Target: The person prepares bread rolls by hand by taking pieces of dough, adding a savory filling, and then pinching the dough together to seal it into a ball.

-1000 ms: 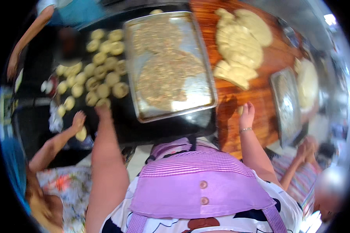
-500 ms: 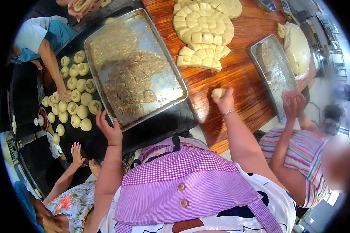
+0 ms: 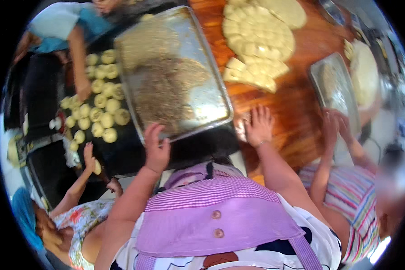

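My left hand (image 3: 156, 148) hovers at the near left corner of a large metal tray (image 3: 213, 104), its fingers apart and nothing seen in them. Brown minced filling (image 3: 159, 92) lies heaped in that tray. On the wooden table (image 3: 297, 121), my right hand (image 3: 259, 126) rests palm down with the fingers stretched out. Whatever may be under the palm is hidden; no dough piece shows there. Beyond it lies a slab of pale yellow dough cut into pieces (image 3: 258, 40).
Rows of round filled dough balls (image 3: 106, 119) sit on the black surface at left, where a co-worker's arm (image 3: 80, 81) reaches in. Another co-worker's hand (image 3: 89, 155) is nearer. At right are a smaller tray (image 3: 337, 87), a large dough mass (image 3: 363, 74) and a third person's hands (image 3: 333, 126).
My right hand held a small dough piece between its fingers; now it lies flat on the table. My left hand has come over the tray's corner. The whole view has shifted and blurred.
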The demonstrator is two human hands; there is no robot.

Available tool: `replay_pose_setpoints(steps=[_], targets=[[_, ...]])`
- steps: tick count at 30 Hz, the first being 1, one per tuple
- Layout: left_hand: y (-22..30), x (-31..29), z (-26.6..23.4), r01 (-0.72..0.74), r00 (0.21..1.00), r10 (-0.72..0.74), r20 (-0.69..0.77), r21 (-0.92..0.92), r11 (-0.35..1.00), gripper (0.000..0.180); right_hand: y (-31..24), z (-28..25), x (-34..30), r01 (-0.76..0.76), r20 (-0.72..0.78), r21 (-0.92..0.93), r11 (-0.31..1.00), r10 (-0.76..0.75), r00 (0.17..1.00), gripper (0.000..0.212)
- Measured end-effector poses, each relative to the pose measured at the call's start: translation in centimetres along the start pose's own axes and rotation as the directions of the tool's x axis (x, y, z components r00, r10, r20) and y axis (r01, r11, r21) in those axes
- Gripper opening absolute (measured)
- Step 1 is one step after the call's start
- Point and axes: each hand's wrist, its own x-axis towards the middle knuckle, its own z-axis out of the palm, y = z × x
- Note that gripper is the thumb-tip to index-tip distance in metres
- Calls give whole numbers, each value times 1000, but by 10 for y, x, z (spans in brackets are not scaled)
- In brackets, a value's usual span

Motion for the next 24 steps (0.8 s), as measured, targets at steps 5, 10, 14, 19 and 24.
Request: replay_pose_setpoints(steps=[5, 10, 14, 19, 24], targets=[[13, 8, 5, 5, 997, 7, 73, -172, 985, 45, 0, 5, 5, -29, 31, -31, 999, 30, 999, 73], [11, -11, -2, 16, 999, -10, 34, -204, 979, 45, -3, 16, -13, 139, -108, 31, 990, -135, 985, 73], [5, -18, 2, 22, 999, -16, 40, -158, 987, 43, -22, 8, -21, -3, 44, 46, 999, 1, 999, 72], [-4, -27, 6, 6, 1000, -9, -14, -176, 984, 42, -39, -3, -28, -26, 162, 110, 994, 8, 987, 79], [-5, -32, 1, 26, 1000, -28, -7, -196, 980, 42, -13, 43, -35, 7, 38, 41, 999, -9, 999, 82]])
